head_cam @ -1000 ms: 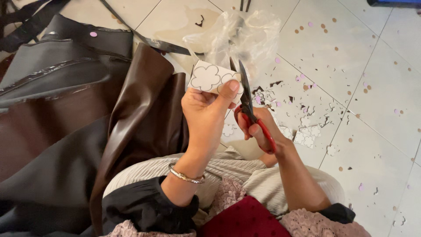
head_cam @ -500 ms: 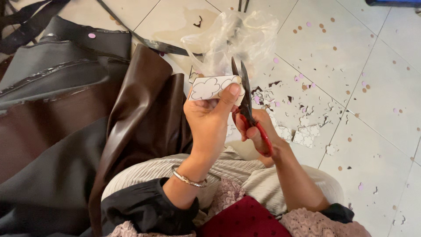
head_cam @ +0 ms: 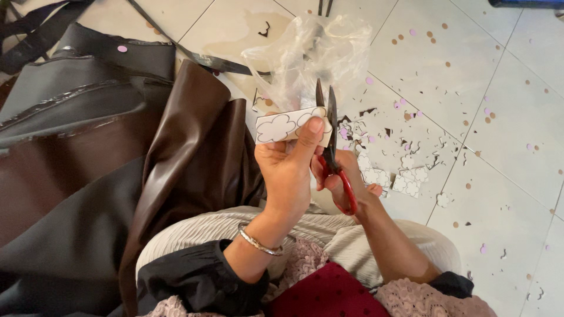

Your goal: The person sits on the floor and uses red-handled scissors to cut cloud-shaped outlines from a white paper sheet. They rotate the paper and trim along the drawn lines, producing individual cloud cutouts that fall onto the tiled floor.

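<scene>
Head view: your left hand (head_cam: 288, 170) holds up a pale strip (head_cam: 292, 125) drawn with cloud outlines, its fingers pinching the strip's right part, thumb (head_cam: 310, 136) on top. Your right hand (head_cam: 346, 179) grips red-handled scissors (head_cam: 332, 147), fingers closed through the loops, blades slightly parted and pointing up at the strip's right end. All this hovers above the tiled floor (head_cam: 470, 70), just before a crumpled clear plastic bag (head_cam: 311, 53). Dark and brown leather sheets (head_cam: 117, 164) lie along the floor's left edge; cut scraps (head_cam: 405, 176) lie scattered right of the scissors.
</scene>
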Tool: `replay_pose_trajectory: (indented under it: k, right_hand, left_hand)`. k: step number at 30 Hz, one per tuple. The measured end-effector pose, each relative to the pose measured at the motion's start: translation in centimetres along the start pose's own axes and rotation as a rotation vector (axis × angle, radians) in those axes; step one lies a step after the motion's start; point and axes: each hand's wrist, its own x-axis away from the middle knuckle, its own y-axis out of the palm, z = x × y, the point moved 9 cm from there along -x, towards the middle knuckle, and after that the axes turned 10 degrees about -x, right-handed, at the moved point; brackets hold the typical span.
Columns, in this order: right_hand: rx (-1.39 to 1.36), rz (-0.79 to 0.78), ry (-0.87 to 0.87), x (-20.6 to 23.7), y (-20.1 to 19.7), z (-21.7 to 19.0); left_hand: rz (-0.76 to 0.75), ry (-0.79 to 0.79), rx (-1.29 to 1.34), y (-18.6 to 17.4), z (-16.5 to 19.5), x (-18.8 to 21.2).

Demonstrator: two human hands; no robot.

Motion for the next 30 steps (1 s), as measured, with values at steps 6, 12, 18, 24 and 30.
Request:
replay_pose_trajectory:
  k: [6, 12, 18, 24, 30]
  right_hand:
    - [-0.005, -0.043, -0.041, 0.1, 0.1, -0.8]
    - [0.084, -0.086, -0.092, -0.2, -0.7, -1.2]
    - [0.098, -0.113, -0.095, -0.3, -1.4, -1.1]
    - [0.201, -0.133, -0.128, -0.4, -2.5, -1.8]
    - [0.131, -0.161, -0.132, -0.3, -2.1, -2.1]
  left_hand:
    - [-0.039, 0.013, 0.046, 0.2, -0.2, -0.1]
    - [-0.06, 0.015, 0.097, 0.3, -0.4, -0.4]
    - [-0.081, 0.041, 0.055, 0.4, 0.0, -0.5]
    - [-0.126, 0.054, 0.089, 0.8, 0.4, -0.4]
    - [-0.14, 0.045, 0.127, 1.0, 0.3, -0.2]
